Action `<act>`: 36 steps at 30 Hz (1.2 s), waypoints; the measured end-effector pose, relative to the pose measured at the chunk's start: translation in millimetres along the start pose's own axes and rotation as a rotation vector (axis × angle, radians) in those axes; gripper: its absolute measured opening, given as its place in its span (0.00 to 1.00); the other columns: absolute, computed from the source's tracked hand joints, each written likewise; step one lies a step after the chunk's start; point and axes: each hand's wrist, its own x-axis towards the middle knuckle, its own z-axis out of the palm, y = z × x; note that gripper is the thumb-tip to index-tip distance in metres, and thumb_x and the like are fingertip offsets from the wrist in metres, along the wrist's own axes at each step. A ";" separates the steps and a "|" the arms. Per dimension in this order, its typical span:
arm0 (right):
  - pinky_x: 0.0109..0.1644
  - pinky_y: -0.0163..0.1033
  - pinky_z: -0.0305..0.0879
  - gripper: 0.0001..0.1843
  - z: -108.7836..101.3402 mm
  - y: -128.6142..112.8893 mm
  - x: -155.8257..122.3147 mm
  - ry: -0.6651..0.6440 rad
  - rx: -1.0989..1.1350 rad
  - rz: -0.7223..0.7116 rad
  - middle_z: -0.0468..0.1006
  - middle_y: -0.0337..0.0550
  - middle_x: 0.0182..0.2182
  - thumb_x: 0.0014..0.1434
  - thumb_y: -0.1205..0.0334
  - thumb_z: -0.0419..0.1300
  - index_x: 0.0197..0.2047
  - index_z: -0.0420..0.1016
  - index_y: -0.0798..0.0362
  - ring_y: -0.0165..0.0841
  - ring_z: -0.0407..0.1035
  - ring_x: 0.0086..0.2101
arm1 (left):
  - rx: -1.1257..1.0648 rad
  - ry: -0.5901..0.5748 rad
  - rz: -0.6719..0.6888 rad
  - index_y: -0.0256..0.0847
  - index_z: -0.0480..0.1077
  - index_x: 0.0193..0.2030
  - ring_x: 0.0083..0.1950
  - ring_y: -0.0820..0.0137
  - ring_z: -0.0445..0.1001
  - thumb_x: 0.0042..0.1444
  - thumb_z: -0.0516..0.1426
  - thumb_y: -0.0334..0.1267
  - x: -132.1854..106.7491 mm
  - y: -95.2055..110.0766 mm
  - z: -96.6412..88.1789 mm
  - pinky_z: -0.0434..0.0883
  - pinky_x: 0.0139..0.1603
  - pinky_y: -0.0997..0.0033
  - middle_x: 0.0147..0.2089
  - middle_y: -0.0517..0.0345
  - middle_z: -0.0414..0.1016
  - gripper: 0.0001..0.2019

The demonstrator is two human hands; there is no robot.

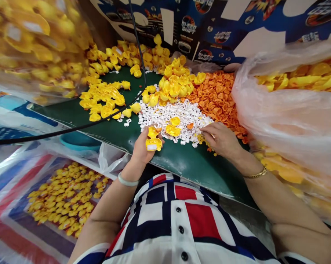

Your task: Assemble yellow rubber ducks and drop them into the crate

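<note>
Left hand (143, 148) cupped and turned inward, right hand (220, 140) stretched forward palm-down, fingers (206, 131) slightly curled

- Green tabletop (179, 161): a strip of green surface runs between the left hand (145, 146) and the right hand (220, 139), and along the near edge, giving the widest passage.
- Black cable (80, 128): stretches above the table's left half, crossing any reach toward the far left corner.
- Yellow duck parts (102, 99), white plastic pieces (173, 117) and orange pieces (217, 99): heaped across the far half, blocking flat passage.
- Clear plastic bag (292, 121): bulges over the right edge, walling that side.
- Second clear bag (36, 47): looms over the far left corner.
</note>
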 end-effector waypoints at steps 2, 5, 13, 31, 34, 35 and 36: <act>0.49 0.48 0.67 0.15 -5.6 10.7 -10.7 0.058 -0.038 0.089 0.79 0.51 0.39 0.67 0.60 0.51 0.46 0.79 0.53 0.43 0.70 0.43 | -0.029 0.002 0.020 0.37 0.70 0.47 0.29 0.69 0.74 0.60 0.57 0.51 -0.6 0.2 1.1 0.70 0.27 0.71 0.33 0.54 0.73 0.18; 0.48 0.47 0.67 0.14 -17.0 21.8 -28.8 0.116 -0.051 0.229 0.79 0.50 0.38 0.66 0.60 0.52 0.44 0.79 0.52 0.43 0.72 0.42 | -0.033 -0.009 0.023 0.38 0.70 0.48 0.30 0.69 0.73 0.59 0.58 0.48 -1.6 1.7 2.3 0.71 0.27 0.71 0.34 0.54 0.73 0.17; 0.47 0.45 0.68 0.11 -20.2 12.7 -81.2 -0.022 -0.003 0.335 0.78 0.47 0.38 0.66 0.60 0.54 0.43 0.78 0.50 0.41 0.72 0.41 | -0.028 -0.109 0.000 0.40 0.71 0.45 0.32 0.69 0.73 0.52 0.62 0.42 0.2 5.8 -0.8 0.72 0.28 0.70 0.34 0.55 0.72 0.15; 0.53 0.41 0.65 0.13 -1.7 31.3 -8.1 -0.017 0.082 0.281 0.76 0.48 0.43 0.69 0.63 0.51 0.47 0.76 0.54 0.37 0.70 0.45 | 0.030 -0.123 -0.027 0.40 0.72 0.47 0.31 0.67 0.72 0.53 0.62 0.48 -3.6 6.5 -2.5 0.73 0.28 0.69 0.33 0.52 0.72 0.18; 0.48 0.41 0.64 0.14 -8.9 51.6 20.4 -0.090 -0.108 0.311 0.76 0.49 0.41 0.68 0.64 0.50 0.45 0.77 0.56 0.38 0.69 0.42 | 0.031 -0.106 -0.031 0.39 0.72 0.47 0.31 0.67 0.73 0.53 0.62 0.47 -4.2 6.7 -0.3 0.73 0.29 0.69 0.33 0.51 0.72 0.18; 0.47 0.42 0.63 0.14 -10.0 56.7 29.6 -0.127 -0.167 0.311 0.76 0.50 0.40 0.68 0.64 0.50 0.44 0.78 0.56 0.39 0.69 0.41 | 0.034 -0.101 -0.033 0.39 0.72 0.47 0.31 0.67 0.73 0.53 0.62 0.47 -4.2 6.7 0.4 0.73 0.29 0.69 0.33 0.51 0.73 0.18; 0.46 0.43 0.62 0.15 -10.3 60.7 38.2 -0.168 -0.213 0.303 0.76 0.52 0.39 0.68 0.65 0.50 0.42 0.78 0.57 0.40 0.68 0.41 | 0.039 -0.099 -0.036 0.39 0.72 0.47 0.31 0.67 0.72 0.52 0.62 0.47 -4.1 6.7 0.9 0.73 0.29 0.69 0.33 0.51 0.73 0.18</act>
